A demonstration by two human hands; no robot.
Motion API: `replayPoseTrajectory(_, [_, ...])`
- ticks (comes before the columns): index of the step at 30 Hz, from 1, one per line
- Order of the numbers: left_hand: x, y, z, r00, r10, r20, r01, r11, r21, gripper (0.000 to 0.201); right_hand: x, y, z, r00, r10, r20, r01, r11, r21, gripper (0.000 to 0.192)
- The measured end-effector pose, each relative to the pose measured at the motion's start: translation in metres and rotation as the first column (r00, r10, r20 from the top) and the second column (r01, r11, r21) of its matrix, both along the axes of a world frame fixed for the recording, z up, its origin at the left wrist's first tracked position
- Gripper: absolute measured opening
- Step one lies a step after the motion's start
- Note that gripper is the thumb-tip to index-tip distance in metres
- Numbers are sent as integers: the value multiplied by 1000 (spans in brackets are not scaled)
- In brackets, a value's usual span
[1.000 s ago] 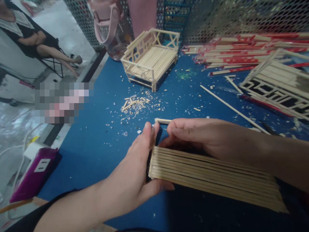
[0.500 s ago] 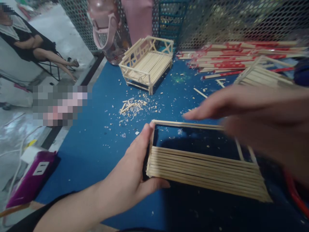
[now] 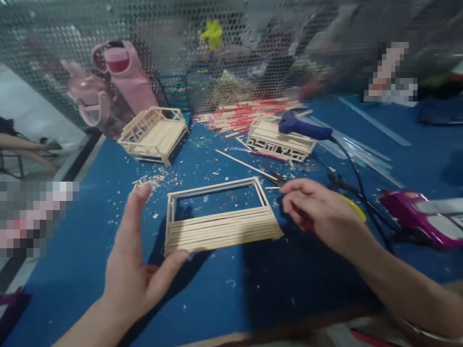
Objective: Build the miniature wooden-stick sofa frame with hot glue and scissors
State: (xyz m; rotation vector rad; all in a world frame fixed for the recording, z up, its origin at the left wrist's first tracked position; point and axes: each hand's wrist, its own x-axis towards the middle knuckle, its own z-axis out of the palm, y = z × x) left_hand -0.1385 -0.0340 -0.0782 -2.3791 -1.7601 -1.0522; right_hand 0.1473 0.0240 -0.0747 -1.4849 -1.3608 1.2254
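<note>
Left hand (image 3: 135, 270) grip wide open, thumb just touching stick frame (image 3: 219, 219) to steady it on tabletop (image 3: 253, 289); right hand (image 3: 318, 212) grip curled, contents unclear, beside frame's far end.

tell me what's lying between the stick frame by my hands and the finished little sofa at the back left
In the head view, a scatter of wood chips on the blue table lies between the stick frame and the miniature sofa.

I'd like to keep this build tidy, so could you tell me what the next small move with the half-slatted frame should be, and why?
Probably close the left hand back on the frame to steady it. Its thumb touches the near corner, but the fingers are spread open, and only the near half is slatted. The right hand is off to the side over a red-handled tool.
</note>
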Motion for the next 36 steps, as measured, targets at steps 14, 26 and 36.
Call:
replayPoseTrajectory(14, [128, 23, 3, 800, -130, -586, -11, 973, -230, 81, -6, -4, -22, 938, 83, 338, -223, 889, 399, 35])
replayPoseTrajectory(26, [133, 25, 1, 793, -114, -599, -19, 977, -211, 70, -7, -1, -22, 931, 69, 357, -226, 879, 420, 34])
replayPoseTrajectory(36, [116, 24, 18, 806, 19, -591, -71, 995, -65, 81, -4, -2, -22, 968, 54, 247, -150, 908, 392, 34])
